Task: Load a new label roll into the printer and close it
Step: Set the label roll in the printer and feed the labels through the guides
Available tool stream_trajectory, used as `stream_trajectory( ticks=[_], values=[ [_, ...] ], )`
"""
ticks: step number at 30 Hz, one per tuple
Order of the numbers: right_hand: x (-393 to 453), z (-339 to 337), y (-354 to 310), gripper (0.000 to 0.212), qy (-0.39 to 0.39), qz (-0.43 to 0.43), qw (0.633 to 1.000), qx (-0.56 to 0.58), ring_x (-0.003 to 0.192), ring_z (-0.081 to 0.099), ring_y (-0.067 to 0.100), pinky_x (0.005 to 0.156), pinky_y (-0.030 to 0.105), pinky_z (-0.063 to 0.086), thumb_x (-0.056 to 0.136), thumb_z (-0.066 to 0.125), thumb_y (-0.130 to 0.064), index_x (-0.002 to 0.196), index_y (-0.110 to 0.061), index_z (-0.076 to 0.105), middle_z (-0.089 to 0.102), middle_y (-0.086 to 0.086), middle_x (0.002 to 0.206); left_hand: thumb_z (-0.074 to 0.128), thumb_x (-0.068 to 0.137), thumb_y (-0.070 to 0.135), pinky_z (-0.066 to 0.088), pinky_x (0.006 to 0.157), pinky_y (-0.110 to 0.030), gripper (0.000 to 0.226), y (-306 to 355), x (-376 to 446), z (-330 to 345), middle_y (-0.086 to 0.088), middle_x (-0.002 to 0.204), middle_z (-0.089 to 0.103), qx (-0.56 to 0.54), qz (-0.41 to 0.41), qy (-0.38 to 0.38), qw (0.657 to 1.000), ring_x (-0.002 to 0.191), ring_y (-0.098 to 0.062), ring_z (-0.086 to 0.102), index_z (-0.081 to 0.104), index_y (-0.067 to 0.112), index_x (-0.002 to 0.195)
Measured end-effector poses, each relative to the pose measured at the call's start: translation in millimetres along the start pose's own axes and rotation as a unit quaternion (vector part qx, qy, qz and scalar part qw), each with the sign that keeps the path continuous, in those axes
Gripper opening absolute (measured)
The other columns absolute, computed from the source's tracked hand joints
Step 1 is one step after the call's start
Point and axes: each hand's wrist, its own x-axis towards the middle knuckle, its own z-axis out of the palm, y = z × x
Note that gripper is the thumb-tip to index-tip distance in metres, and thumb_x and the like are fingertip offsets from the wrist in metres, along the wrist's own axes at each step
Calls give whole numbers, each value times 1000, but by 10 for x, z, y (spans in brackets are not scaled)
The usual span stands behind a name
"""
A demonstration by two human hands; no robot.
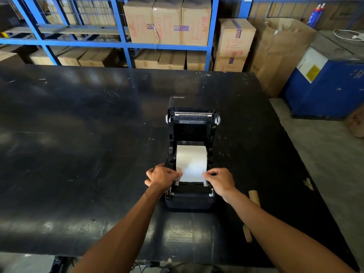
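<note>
A black label printer [189, 200] stands on the dark table [78, 154], its lid [192, 119] tilted up and back. A white label roll [191, 158] sits in the printer's bay, and its loose end is drawn forward over the paper guides. My left hand [162, 176] pinches the left edge of that paper at the left guide. My right hand [219, 179] pinches the right edge at the right guide. Both hands rest on the printer's front half and cover the guide ends.
A brown cardboard core [254, 197] lies on the table right of the printer, partly behind my right forearm. Blue shelving with cardboard boxes [167, 22] runs behind the table. A blue machine [325, 83] stands on the floor at the right.
</note>
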Motion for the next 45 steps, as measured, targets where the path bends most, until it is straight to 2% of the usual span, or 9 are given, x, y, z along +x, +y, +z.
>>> stream_trajectory(
  ticks=[4, 7, 13, 17, 22, 26, 33, 41, 45],
  values=[
    [18, 24, 18, 8, 2, 25, 1000, -5, 87, 65, 12, 72, 24, 45, 81, 74, -26, 82, -20, 78, 73, -6, 85, 80, 77, 52, 25, 109, -49, 26, -33, 18, 25, 13, 162, 32, 8, 7, 21, 1000, 149, -23, 12, 81, 29, 89],
    [72, -34, 11, 7, -32, 31, 998, -35, 90, 64, 13, 75, 27, 47, 80, 75, -29, 80, -23, 78, 70, -10, 83, 80, 74, 57, 25, 110, -52, 36, -35, 13, 44, 12, 161, 33, -11, -1, 19, 1000, 149, -23, 14, 84, 25, 91],
    [127, -60, -52, 7, -70, 23, 992, -98, 100, 64, 21, 92, 41, 52, 80, 74, -26, 80, -21, 79, 75, -3, 95, 83, 76, 45, 39, 109, -54, 25, -44, 47, 41, 10, 155, 46, -51, -19, 25, 998, 140, -27, 34, 83, 24, 90],
    [88, -29, -58, 22, -47, 0, 992, -116, 77, 66, 17, 78, 42, 58, 77, 72, -34, 62, -18, 76, 68, -5, 63, 86, 74, 45, 38, 108, -54, 29, 12, 44, 30, 13, 152, 48, -25, -36, 23, 999, 136, -26, 36, 83, 25, 95],
    [5, 56, -17, 24, 5, -12, 997, -71, 86, 65, 22, 78, 43, 55, 80, 71, -35, 67, -15, 76, 72, 6, 80, 89, 71, 41, 37, 114, -54, 49, 29, 97, -9, -12, 129, 56, -38, -68, -1, 997, 134, -32, 37, 78, 13, 110],
    [0, -22, -31, 16, -16, -25, 999, -26, 80, 67, 23, 64, 24, 49, 83, 73, -26, 82, -10, 76, 74, 6, 82, 88, 72, 38, 37, 115, -53, 39, 46, 129, -41, -14, 120, 68, -27, -69, -26, 997, 132, -33, 47, 80, 10, 99],
    [83, -81, -62, 15, -52, -28, 995, -81, 82, 66, 21, 78, 38, 53, 84, 72, -24, 83, -9, 77, 74, 8, 85, 86, 71, 49, 47, 105, -53, 38, 89, 108, -10, -14, 113, 73, -21, -63, -3, 998, 120, -32, 57, 79, 15, 86],
    [135, -174, -108, 25, -112, -24, 986, -125, 87, 66, 20, 79, 37, 52, 81, 73, -36, 82, -12, 78, 75, 7, 88, 90, 70, 39, 45, 108, -55, 40, 57, 143, -40, -15, 116, 73, -32, -50, -38, 998, 124, -35, 56, 81, 8, 94],
    [69, -135, -95, 20, -88, -37, 990, -107, 79, 64, 21, 79, 42, 53, 85, 70, -29, 80, -10, 74, 70, 6, 79, 90, 70, 34, 48, 107, -52, 36, 46, 150, -81, -12, 109, 77, -38, -39, -60, 997, 116, -32, 63, 82, 7, 93]
  ],
)
